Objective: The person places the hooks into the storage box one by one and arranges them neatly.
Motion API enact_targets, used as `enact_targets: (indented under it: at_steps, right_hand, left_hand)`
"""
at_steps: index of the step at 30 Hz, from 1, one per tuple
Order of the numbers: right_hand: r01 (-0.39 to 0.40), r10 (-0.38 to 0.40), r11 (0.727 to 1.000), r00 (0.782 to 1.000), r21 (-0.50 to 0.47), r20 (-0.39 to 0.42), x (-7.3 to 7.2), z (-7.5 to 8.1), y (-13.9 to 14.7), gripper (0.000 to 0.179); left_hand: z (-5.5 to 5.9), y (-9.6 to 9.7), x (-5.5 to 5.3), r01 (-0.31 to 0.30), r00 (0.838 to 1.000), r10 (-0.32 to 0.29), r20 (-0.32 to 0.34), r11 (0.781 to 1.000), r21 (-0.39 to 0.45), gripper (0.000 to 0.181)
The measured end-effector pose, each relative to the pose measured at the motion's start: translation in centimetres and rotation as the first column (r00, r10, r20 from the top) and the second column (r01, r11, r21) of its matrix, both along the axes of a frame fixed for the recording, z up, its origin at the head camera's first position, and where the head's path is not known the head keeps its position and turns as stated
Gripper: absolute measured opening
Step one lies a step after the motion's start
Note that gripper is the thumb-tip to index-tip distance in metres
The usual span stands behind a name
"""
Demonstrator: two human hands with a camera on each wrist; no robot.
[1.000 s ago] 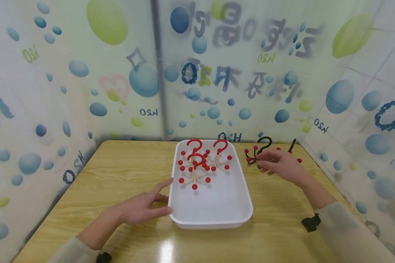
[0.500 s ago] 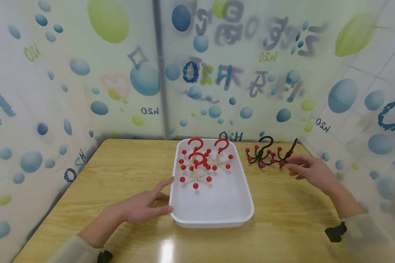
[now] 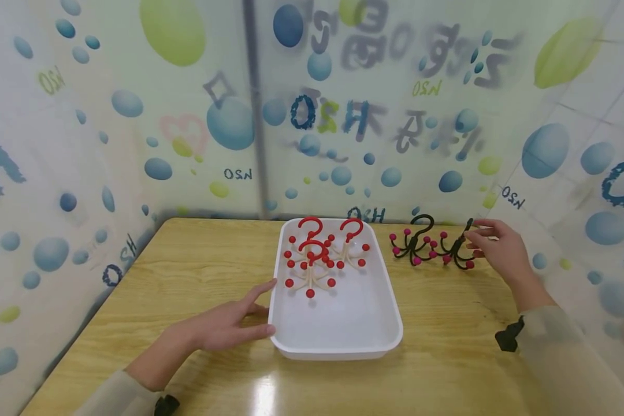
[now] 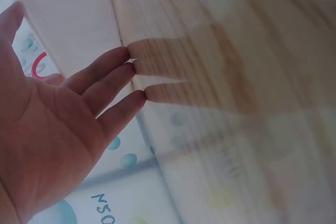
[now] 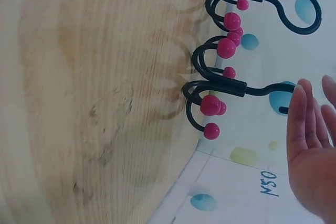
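In the head view my left hand [image 3: 221, 326] rests at the left side of a white tray [image 3: 338, 350], thumb and forefinger at its rim, the other fingers straight. Inside the tray stand three cream claw hangers [image 3: 311, 278] with red ball tips and red hooks. At the back right, two black claw hangers with pink ball tips stand on the table, a left one [image 3: 412, 247] and a right one [image 3: 455, 248]. My right hand [image 3: 499, 248] is at the right one's hook, and its fairly straight fingers overlap the hook's end in the right wrist view.
The wooden table [image 3: 197, 271] ends at a patterned curtain [image 3: 197, 173] close behind the tray and the black hangers. Similar sheeting hangs along the left and right sides.
My right hand has moved right, from the left black hanger to the right one, then up to its hook. The left hand has stayed at the tray.
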State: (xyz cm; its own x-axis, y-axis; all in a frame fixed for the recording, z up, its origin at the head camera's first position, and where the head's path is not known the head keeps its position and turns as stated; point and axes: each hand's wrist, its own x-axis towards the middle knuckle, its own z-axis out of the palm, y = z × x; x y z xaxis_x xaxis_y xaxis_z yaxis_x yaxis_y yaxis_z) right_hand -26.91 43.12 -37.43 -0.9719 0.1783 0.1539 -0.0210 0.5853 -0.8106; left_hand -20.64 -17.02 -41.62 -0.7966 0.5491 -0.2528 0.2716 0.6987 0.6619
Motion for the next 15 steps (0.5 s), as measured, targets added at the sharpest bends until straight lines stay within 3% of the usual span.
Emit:
enact_targets:
  at_steps: [6, 15]
  right_hand:
    - [0.083, -0.083, 0.996, 0.997, -0.012, 0.006, -1.5, -0.3, -0.1, 0.084]
    - [0.082, -0.082, 0.996, 0.996, 0.035, 0.017, -2.3, -1.5, 0.1, 0.072]
  left_hand:
    - [0.2, 0.0, 0.1, 0.004, 1.000, -0.004, 0.004, 1.000, 0.002, 0.094]
    - [0.1, -0.1, 0.0, 0.009, 1.000, -0.009, 0.004, 1.000, 0.005, 0.095]
